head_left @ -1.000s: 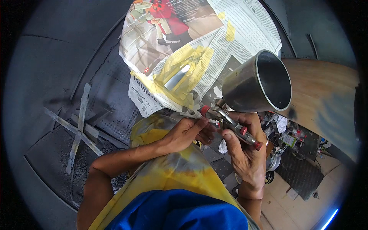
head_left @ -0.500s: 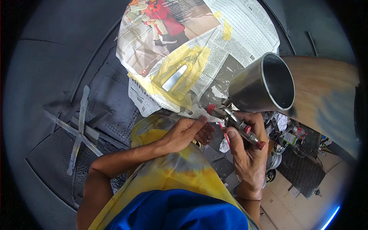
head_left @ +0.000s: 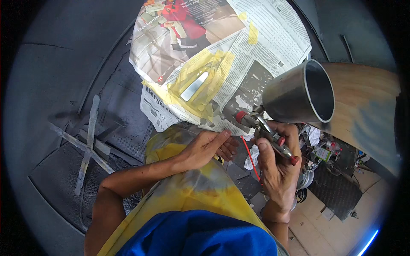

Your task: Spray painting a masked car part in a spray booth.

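In my right hand [head_left: 279, 168] is a metal spray gun [head_left: 267, 134] with red knobs, my fingers closed round its body. Its large metal cup [head_left: 297, 91] tilts to the right. A newspaper-covered piece [head_left: 188, 55] lies ahead, with yellow masking tape [head_left: 222, 64] framing a narrow, shiny, exposed silver strip [head_left: 194, 86]. The gun's nose points toward the paper's lower right part, apart from the strip. My left hand [head_left: 211, 145] hangs by the paper's near edge, fingers loosely bent and apart, with nothing seen in them; its palm is hidden.
A grey-coated cross-shaped stand [head_left: 89, 149] is at left. A red hose [head_left: 250, 158] runs below the gun. Clutter and bottles [head_left: 333, 147] lie at right, beside a curved brown panel [head_left: 363, 98]. My yellow, paint-stained apron [head_left: 200, 192] fills the lower middle.
My right hand has shifted the spray gun slightly to the right, away from the taped strip. More of the red hose shows beneath it. My left hand has barely moved.
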